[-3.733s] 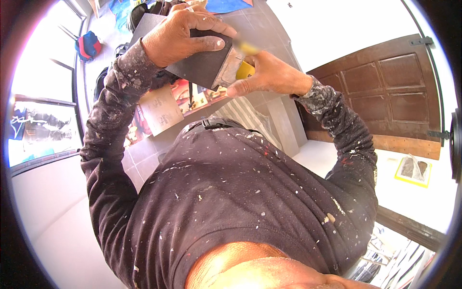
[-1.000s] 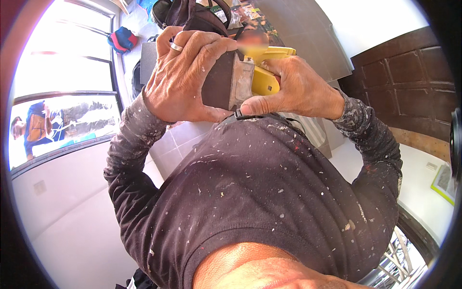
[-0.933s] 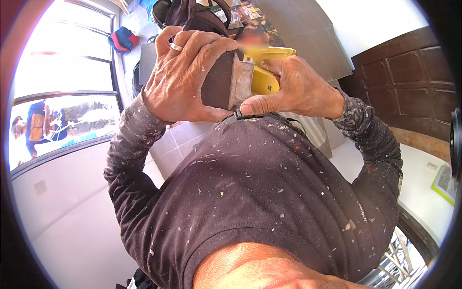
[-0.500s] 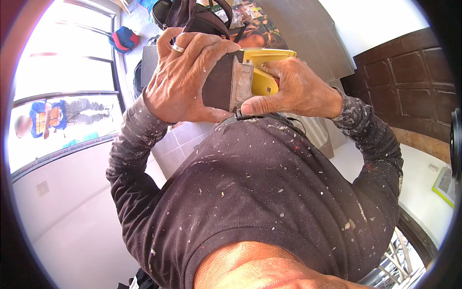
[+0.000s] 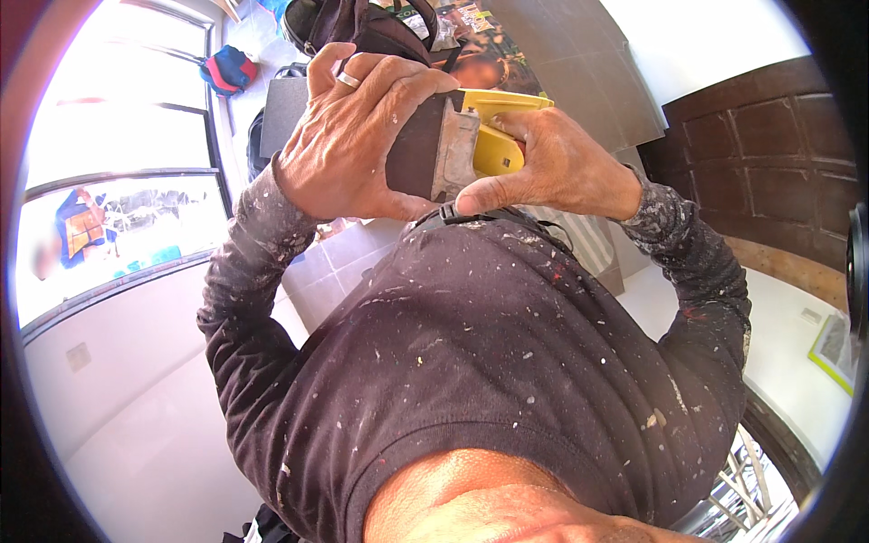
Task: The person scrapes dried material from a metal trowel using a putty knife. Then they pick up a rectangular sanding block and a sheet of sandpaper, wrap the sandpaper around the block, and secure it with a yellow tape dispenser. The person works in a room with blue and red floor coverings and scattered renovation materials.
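In front of the dark shirt (image 5: 516, 335), the left hand (image 5: 353, 145) spreads its fingers, gripping a dark sheet (image 5: 414, 158); the right hand (image 5: 566, 167) clasps a yellow tool (image 5: 496, 152). The sheet appears placed along the metal plate (image 5: 457, 149); whether it is fastened, I cannot tell.

Here, a room under renovation is suggested: shirt (image 5: 489, 348) spattered with paint, bag (image 5: 228, 71) parked on tiled floor (image 5: 337, 260) by window (image 5: 136, 140)!

Daylight glares through a dark-framed window (image 5: 127, 136) at left, beside a white wall (image 5: 136, 389); the floor (image 5: 339, 258) is tiled grey, and a brown panelled surface (image 5: 769, 145), probably a door, shows at right.
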Demonstrator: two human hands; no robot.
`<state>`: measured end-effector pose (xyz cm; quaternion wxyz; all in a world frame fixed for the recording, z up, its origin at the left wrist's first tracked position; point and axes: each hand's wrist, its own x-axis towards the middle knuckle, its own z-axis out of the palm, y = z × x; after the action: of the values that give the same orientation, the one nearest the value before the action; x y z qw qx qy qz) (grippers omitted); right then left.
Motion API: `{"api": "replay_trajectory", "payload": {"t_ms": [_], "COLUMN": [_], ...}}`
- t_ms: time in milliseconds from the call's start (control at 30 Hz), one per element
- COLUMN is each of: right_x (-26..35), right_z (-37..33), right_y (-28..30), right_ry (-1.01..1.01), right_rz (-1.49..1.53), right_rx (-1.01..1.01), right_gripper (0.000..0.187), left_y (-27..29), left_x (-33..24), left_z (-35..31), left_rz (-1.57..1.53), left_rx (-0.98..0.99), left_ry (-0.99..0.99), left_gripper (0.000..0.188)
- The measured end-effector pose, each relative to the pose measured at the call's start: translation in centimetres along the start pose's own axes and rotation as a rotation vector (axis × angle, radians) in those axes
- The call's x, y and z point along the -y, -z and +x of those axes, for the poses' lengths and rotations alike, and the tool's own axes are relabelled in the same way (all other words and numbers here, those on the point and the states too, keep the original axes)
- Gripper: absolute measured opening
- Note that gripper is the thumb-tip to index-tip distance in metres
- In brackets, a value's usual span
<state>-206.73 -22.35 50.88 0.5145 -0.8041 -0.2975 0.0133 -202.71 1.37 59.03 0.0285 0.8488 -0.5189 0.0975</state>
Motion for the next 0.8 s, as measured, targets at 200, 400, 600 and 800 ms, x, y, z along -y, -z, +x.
{"api": "replay_trajectory", "payload": {"t_ms": [200,400,600,800], "right_x": [0.3,0.0,-1.0,-0.9], "right_z": [-0.1,-0.1,0.4,0.0], "right_y": [0.2,-0.2,0.1,1.8], "right_ry": [-0.080,-0.101,-0.007,-0.215], "right_rz": [-0.022,-0.036,0.047,0.478], "right_rx": [0.044,0.031,0.087,0.179], "right_gripper": [0.088,0.085,0.077,0.048], "left_y": [0.1,-0.2,-0.5,-0.7], "left_x": [0.0,-0.1,0.3,3.1], "left_z": [0.0,0.2,0.0,-1.7], "left_rz": [-0.019,-0.021,-0.021,-0.093], "left_rx": [0.030,0.011,0.060,-0.177], "left_ry": [0.006,0.003,0.039,0.033], "left_gripper": [0.118,0.120,0.123,0.110]}}
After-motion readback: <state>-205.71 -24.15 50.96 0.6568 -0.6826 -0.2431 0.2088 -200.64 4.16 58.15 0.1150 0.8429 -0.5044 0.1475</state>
